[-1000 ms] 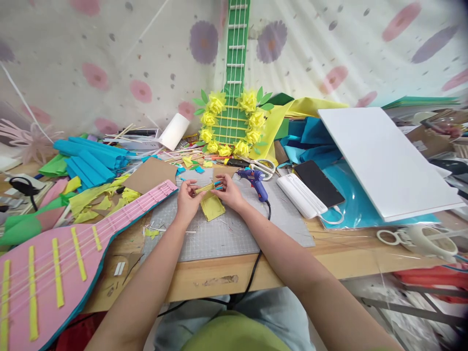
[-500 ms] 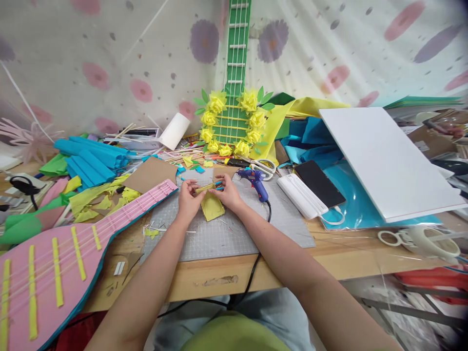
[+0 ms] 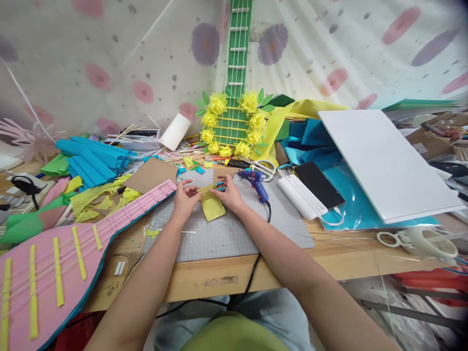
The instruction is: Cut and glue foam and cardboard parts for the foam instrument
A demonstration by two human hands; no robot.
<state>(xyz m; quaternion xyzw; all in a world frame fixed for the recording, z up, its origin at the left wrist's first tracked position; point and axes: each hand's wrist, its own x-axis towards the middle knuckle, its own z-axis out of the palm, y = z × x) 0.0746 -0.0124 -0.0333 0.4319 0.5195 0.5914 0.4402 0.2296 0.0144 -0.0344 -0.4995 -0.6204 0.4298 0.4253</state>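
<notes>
A small yellow open box (image 3: 213, 208), its edges brown like cardboard, is held tilted above the cutting mat (image 3: 204, 246). My left hand (image 3: 186, 197) pinches its upper left corner between thumb and fingers. On the upper right side, my right hand (image 3: 228, 194) grips the same box, thumb over the rim. Thin blue pieces (image 3: 220, 184) show between the right fingers; what they are I cannot make out. Just right of that hand lies a blue glue gun (image 3: 256, 183) on the mat, its black cord running down over the table edge.
A pink paper guitar (image 3: 54, 268) lies at the left, its neck reaching the mat. Behind stands a green guitar (image 3: 234, 117) with yellow flowers. Scissors (image 3: 268, 169), a white power bank (image 3: 302, 197), a phone (image 3: 320, 185) and a white board (image 3: 383, 161) lie to the right.
My left hand has shifted slightly left along the box's rim, and its fingers have moved. The right hand keeps its hold on the box. The view has moved a little.
</notes>
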